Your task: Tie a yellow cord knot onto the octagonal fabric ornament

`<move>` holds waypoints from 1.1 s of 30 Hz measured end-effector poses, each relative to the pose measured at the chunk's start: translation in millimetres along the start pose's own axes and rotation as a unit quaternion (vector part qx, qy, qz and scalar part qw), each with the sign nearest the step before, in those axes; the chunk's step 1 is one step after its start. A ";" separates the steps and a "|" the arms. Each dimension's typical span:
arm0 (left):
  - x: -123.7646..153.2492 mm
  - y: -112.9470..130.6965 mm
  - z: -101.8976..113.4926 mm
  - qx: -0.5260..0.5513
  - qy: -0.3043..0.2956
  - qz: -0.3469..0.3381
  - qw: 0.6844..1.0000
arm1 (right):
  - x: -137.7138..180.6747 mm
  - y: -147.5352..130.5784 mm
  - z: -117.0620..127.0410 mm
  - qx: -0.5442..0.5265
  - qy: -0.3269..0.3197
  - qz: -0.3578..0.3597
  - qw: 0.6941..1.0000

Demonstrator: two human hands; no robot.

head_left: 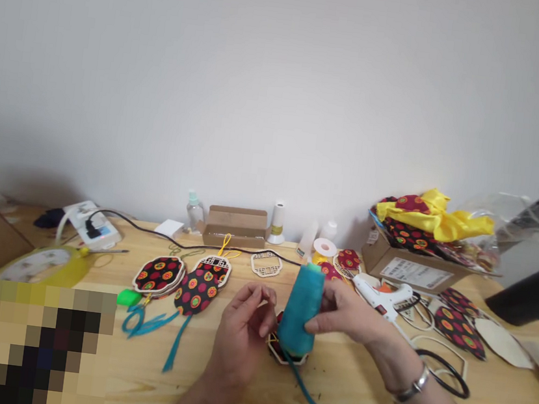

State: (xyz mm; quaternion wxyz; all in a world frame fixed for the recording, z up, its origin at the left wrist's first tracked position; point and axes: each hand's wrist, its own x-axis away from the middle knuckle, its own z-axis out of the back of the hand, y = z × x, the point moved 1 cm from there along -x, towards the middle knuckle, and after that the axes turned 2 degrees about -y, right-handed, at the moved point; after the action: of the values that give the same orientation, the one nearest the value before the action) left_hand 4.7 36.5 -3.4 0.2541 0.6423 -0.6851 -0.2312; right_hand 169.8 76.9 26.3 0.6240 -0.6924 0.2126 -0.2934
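My right hand (342,312) grips a teal cone of thread (299,314), which stands upright with a pale green top. Beneath the cone lies a wooden-framed fabric ornament (279,352), mostly hidden by it. A teal tassel (304,388) trails from there toward me on the table. Just left of the cone, my left hand (240,329) has its fingers curled and thumb pressed to them; anything between them is too small to make out. Farther left lie a patterned fabric ornament with a teal tassel (197,290) and a stack of framed fabric pieces (158,275).
A white glue gun (380,295) lies right of my right hand, near patterned fabric pieces (460,327). Behind it stands a cardboard box (406,269) stuffed with cloth. A black cable (138,227) crosses the back from a power strip (94,226). Yellow tape (77,265) is at left.
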 end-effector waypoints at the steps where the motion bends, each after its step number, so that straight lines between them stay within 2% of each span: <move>1: -0.1 -0.4 0.3 -0.001 0.011 -0.007 1.000 | -0.6 -4.1 3.8 0.019 0.034 0.016 0.999; 4: -0.4 -4.4 1.9 -0.021 0.047 -0.010 0.999 | -6.8 -20.5 14.2 0.073 0.176 0.083 0.978; 8: 0.3 -13.1 6.2 -0.118 0.098 0.001 0.988 | -26.8 -44.6 24.4 0.114 0.369 0.184 0.904; 10: 2.9 -16.3 6.3 -0.195 0.089 0.004 0.977 | -40.0 -53.9 27.6 0.168 0.425 0.199 0.867; 12: 7.9 -18.1 3.6 -0.287 0.049 -0.001 0.957 | -53.4 -59.5 29.4 0.248 0.453 0.216 0.829; 14: 14.9 -18.7 -1.1 -0.380 -0.015 -0.031 0.924 | -66.5 -59.4 30.2 0.330 0.472 0.211 0.790; 16: 22.7 -19.0 -6.0 -0.475 -0.097 -0.096 0.869 | -79.6 -53.1 30.3 0.396 0.478 0.177 0.764; 19: 31.4 -21.9 -8.5 -0.571 -0.200 -0.158 0.780 | -97.9 -34.5 28.9 0.462 0.464 0.106 0.748; 21: 33.4 -24.6 -6.7 -0.598 -0.227 -0.180 0.748 | -107.8 -20.2 27.0 0.494 0.451 0.066 0.740; 24: 32.1 -28.1 -3.5 -0.614 -0.235 -0.200 0.726 | -117.7 -2.4 24.4 0.527 0.436 0.006 0.729; 27: 29.4 -29.6 -2.7 -0.631 -0.236 -0.202 0.711 | -122.8 7.0 24.8 0.539 0.432 -0.024 0.723; 33: 27.4 -28.3 -4.2 -0.640 -0.243 -0.201 0.700 | -129.0 15.3 29.9 0.537 0.433 -0.070 0.720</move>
State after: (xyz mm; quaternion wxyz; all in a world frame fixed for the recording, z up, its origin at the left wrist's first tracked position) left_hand 27.7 7.2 -17.0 0.3762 0.3688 -0.2641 -0.8079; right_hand 95.9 182.2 -8.5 0.7085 -0.0515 0.2177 -0.6693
